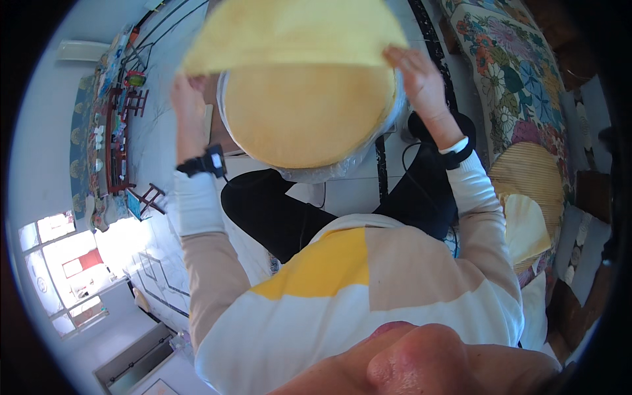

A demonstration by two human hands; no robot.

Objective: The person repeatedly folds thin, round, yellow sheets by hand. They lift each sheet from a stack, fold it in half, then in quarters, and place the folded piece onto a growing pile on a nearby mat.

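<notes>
Between my two hands a thin yellow round flatbread (301, 34) is held up, with its near edge running straight across. My left hand (190, 98) pinches its left corner. The fingers of my right hand (417, 79) grip the right corner. Below it lies a round golden stack of flatbread (311, 116), partly hidden at the far side by the raised sheet. Clear plastic wrap (340, 168) shows around the stack's near and right rim. The held sheet is slightly blurred, and its top runs out of view.
To the right, a floral-covered seat (513, 79) carries a round slatted mat (531, 170) with a folded flatbread (526, 227) on it. A small stool (148, 200) and a dark red wooden table (116, 143) stand off to the left. Thin cables (412, 168) run by my legs.
</notes>
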